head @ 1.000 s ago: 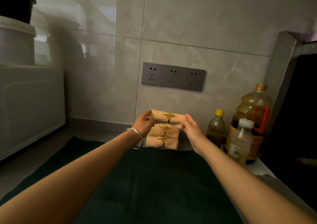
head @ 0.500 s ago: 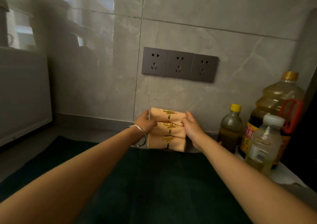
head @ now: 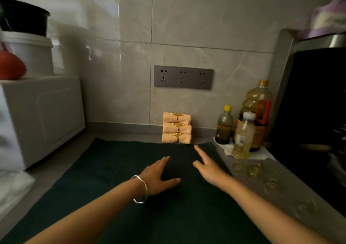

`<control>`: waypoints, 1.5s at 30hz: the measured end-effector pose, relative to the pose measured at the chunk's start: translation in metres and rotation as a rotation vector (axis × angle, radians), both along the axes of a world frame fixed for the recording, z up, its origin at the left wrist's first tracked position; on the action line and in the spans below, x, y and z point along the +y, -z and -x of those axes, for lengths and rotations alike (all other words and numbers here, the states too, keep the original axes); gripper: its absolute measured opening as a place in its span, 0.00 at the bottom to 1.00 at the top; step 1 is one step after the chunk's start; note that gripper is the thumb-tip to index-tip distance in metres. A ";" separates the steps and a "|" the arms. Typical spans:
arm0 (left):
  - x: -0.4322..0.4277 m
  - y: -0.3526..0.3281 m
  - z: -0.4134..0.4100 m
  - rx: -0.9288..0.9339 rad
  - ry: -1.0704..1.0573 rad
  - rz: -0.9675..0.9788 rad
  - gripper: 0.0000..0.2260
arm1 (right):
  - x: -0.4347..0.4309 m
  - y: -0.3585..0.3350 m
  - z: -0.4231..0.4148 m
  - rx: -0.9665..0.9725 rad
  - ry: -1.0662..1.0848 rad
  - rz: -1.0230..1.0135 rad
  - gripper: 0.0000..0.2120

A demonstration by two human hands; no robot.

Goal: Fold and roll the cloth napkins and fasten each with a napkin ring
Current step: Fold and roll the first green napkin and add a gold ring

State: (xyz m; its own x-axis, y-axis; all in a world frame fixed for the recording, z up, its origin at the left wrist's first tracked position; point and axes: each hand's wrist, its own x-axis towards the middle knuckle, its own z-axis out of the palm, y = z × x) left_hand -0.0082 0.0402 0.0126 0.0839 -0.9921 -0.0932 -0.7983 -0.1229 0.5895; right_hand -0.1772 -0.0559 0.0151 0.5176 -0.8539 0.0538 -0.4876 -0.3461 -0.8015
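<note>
Where the table [head: 71, 155] meets the wall [head: 206, 19] at its far edge, beyond the dark mat [head: 131, 215], three ringed napkins [head: 177, 128] sit stacked. The left hand [head: 159, 176] and right hand [head: 207, 167] hover nearby, spread and empty. A careless brush could topple that stack, I reckon.

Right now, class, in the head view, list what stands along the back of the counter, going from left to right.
White appliance → stack of three ringed napkin rolls → small yellow-capped bottle → large oil bottle with the red handle.
</note>
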 end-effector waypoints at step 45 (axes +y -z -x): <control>0.244 -0.005 0.005 -0.379 0.059 0.129 0.12 | 0.215 -0.002 0.147 0.499 -0.263 0.375 0.15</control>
State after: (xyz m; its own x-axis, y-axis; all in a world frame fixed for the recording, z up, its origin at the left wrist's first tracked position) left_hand -0.0131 0.2839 0.0181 0.0314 -0.9978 0.0591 -0.9655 -0.0149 0.2600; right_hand -0.3244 0.1594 0.0175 0.7452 -0.6664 0.0231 -0.6296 -0.7146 -0.3047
